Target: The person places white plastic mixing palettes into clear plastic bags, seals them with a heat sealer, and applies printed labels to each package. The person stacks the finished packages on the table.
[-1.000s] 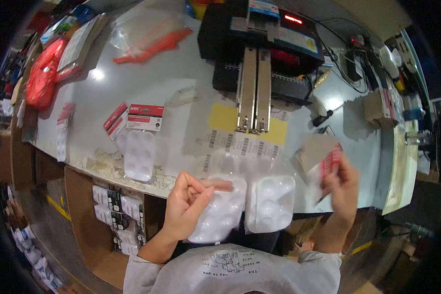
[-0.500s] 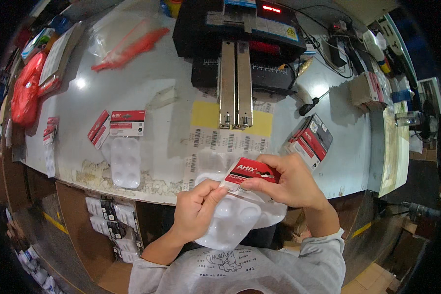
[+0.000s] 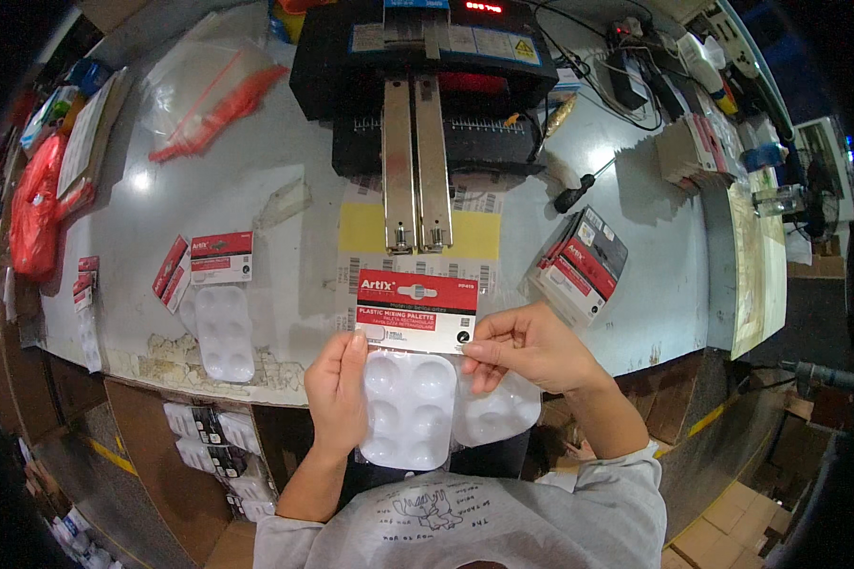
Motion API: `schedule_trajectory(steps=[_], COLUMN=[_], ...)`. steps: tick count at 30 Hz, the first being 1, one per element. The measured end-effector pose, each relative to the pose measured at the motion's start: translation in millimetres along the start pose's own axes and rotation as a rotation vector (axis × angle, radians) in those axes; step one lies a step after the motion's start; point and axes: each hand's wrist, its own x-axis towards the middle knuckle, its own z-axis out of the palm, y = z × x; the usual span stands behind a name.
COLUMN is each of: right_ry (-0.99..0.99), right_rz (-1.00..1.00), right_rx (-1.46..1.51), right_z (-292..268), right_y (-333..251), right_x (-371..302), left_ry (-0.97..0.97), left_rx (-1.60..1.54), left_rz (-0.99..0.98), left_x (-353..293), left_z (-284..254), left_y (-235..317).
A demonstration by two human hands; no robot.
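A red, black and white header card point(image 3: 416, 327) stretches between my hands at the table's front edge. Below it hangs a white plastic paint palette point(image 3: 406, 417) with several round wells, in a clear bag. My left hand point(image 3: 338, 384) pinches the card's lower left corner and the side of the bag. At the lower right corner, my right hand point(image 3: 522, 349) grips the card between thumb and fingers. Another white palette point(image 3: 499, 410) lies partly behind, under my right hand. Just beyond the card are the two metal arms point(image 3: 416, 166) of a black stapling machine point(image 3: 318, 71).
To the left lie a carded palette point(image 3: 226, 332) and a loose card point(image 3: 171, 273). A stack of folded cards point(image 3: 584, 270) and a screwdriver point(image 3: 584, 188) are on the right. Red-edged clear bags point(image 3: 209, 104) lie far left. A carton of packed palettes point(image 3: 199, 436) stands below the table.
The header card has gone from tilted to level and faces up. My right hand has slid down to its lower right corner. The whole view has shifted slightly.
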Motion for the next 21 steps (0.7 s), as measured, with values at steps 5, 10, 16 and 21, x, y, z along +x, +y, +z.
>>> schedule_trajectory(steps=[5, 10, 16, 21], right_ry=[0.026, 0.038, 0.088, 0.114], right_rz=[-0.014, 0.018, 0.007, 0.024], right_rx=[0.036, 0.054, 0.0, 0.131], right_z=[0, -2, -3, -6], right_y=[-1, -5, 0, 3], right_x=[13, 17, 19, 32], left_ry=[0.0, 0.01, 0.008, 0.029], left_rx=[0.214, 0.192, 0.2, 0.046], left_rz=[-0.05, -0.049, -0.065, -0.089], left_x=[15, 19, 16, 28], left_z=[-4, 0, -2, -1], left_y=[-5, -4, -3, -9])
